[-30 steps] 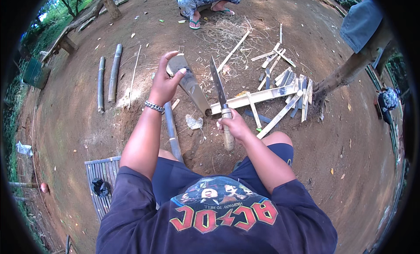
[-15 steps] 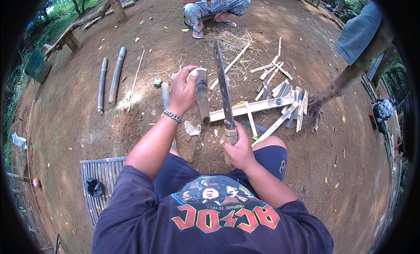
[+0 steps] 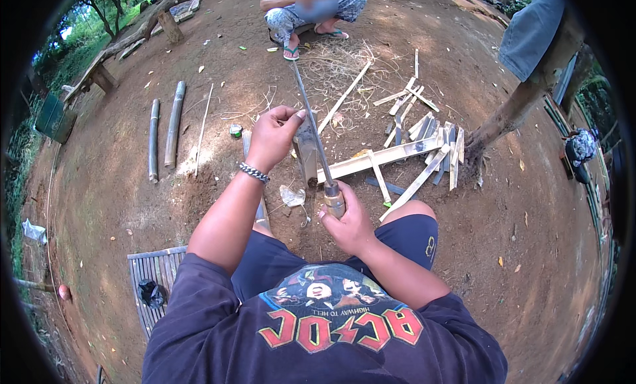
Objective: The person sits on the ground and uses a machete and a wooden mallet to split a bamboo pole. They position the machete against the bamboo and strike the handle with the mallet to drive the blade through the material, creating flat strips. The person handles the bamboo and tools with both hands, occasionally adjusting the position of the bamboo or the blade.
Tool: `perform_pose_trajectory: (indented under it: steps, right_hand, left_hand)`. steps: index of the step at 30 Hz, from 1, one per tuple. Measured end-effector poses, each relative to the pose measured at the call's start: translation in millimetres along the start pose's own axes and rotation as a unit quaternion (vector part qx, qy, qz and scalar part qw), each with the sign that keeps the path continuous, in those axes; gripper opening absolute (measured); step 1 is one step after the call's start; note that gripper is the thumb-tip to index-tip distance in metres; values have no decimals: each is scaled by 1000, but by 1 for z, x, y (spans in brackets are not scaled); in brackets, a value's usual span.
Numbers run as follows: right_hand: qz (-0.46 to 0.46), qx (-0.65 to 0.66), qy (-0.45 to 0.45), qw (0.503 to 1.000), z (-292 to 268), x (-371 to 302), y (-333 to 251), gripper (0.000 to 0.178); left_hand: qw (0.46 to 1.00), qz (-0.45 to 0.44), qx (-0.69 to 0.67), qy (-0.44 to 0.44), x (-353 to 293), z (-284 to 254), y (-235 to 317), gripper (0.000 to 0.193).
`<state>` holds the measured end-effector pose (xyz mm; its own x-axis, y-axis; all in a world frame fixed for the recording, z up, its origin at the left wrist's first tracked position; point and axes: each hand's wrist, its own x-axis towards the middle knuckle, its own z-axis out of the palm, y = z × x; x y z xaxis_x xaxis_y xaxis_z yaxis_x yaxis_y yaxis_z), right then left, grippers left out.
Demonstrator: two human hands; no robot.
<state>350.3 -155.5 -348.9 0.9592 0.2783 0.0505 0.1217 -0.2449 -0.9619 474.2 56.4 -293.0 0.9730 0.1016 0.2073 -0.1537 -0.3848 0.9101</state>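
My left hand is closed on the upper end of a split bamboo piece, which stands nearly upright on the ground before me. My right hand grips the wooden handle of a machete. Its long blade points away from me, seen nearly edge-on, and crosses close by the bamboo's top right beside my left fingers. Whether the edge touches the bamboo I cannot tell. Just right of the piece, a long halved bamboo lies on the ground.
Split bamboo strips are heaped to the right by a wooden post. Bamboo poles and a tape measure lie to the left. A slatted bamboo mat is at my left side. Opposite me, a person squats beyond fibre shavings.
The machete has moved left, from beside the bamboo to its top edge, and its blade has turned from broad side to edge-on. My left hand keeps its hold on the bamboo piece.
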Motion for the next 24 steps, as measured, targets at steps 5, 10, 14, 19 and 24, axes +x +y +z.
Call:
perform_pose_trajectory:
  steps: [5,10,14,19,24]
  right_hand:
    - [-29,-34,16,999,2,-1,0,56]
    - [-34,-26,-5,999,0,3,2,66]
    - [-7,-12,-42,999,-6,0,-13,66]
    - [-50,-16,-38,998,-6,-5,-7,65]
    - [-53,-23,-49,997,-10,-5,-15,65]
  left_hand:
    - [996,-31,-45,73,-3,10,-11,22]
    - [991,-45,-104,77,-11,13,-13,21]
    - [986,-73,-141,58,-22,6,-8,19]
    - [980,-71,-176,53,-38,6,-12,16]
    - [979,-66,-182,62,-48,5,-16,15]
